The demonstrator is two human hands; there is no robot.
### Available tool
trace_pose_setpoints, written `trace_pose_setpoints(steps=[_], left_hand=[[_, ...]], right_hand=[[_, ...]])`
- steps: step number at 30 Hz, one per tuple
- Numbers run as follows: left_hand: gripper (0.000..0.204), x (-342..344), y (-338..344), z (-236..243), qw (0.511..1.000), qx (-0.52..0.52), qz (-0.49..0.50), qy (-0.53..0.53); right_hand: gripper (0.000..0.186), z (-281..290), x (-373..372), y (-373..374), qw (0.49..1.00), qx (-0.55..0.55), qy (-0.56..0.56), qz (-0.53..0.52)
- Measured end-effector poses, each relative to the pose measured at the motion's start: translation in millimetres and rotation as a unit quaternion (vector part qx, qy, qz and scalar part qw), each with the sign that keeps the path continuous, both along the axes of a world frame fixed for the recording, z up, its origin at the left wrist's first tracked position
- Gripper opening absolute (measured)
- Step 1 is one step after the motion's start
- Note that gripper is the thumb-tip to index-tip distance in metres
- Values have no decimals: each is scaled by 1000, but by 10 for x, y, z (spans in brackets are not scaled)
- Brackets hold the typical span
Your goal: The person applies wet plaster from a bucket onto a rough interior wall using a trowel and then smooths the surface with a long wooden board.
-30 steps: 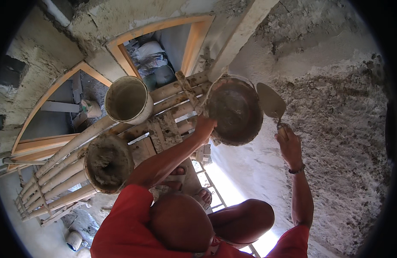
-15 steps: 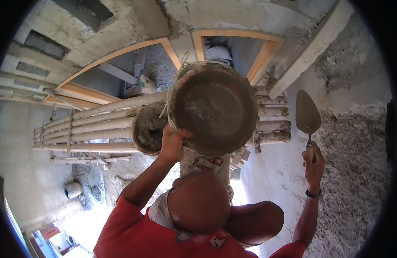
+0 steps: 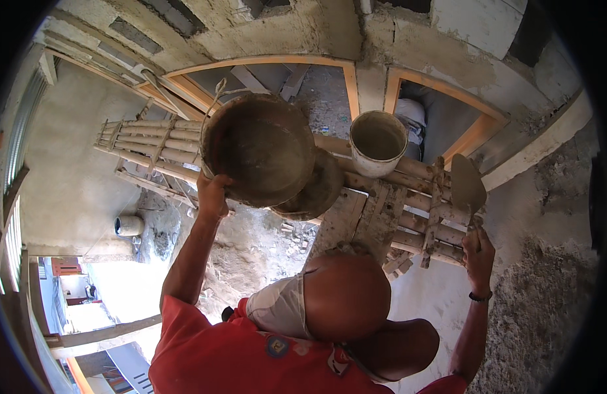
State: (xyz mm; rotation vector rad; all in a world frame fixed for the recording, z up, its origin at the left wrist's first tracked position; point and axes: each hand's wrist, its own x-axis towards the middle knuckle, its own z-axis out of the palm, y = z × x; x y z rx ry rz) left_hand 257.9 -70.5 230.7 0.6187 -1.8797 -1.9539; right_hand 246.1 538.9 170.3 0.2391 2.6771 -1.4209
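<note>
My left hand (image 3: 213, 195) grips the near left rim of a round, mortar-caked bucket (image 3: 261, 148). The bucket is tilted so that its inside faces me, with grey mortar residue in it and a rope handle at its left rim. My right hand (image 3: 478, 256) is closed round the handle of a pointed trowel (image 3: 468, 185), its blade up and grey with mortar. Partly hidden behind the held bucket is a second mortar-smeared container (image 3: 318, 190). A smaller pale bucket (image 3: 368, 161), crusted inside, stands beyond it on the scaffold.
A scaffold of lashed poles (image 3: 418, 203) runs across, with worn planks (image 3: 382, 220) laid on it before my knees (image 3: 346, 295). Orange wooden frames (image 3: 351, 85) border openings in the wall. A sloping beam (image 3: 540, 148) is at the right. Rubble ground (image 3: 251, 246) lies below.
My left hand has swung the bucket leftward, uncovering the pale bucket and planks. My view has shifted too. The trowel stays upright in my right hand, now in front of the scaffold's right end.
</note>
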Motion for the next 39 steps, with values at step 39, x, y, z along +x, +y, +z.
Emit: trace_pose_setpoints(steps=[39], left_hand=[[33, -139, -568, -4, 993, 3, 59, -100]], right_hand=[[37, -211, 249, -100, 997, -35, -72, -13]])
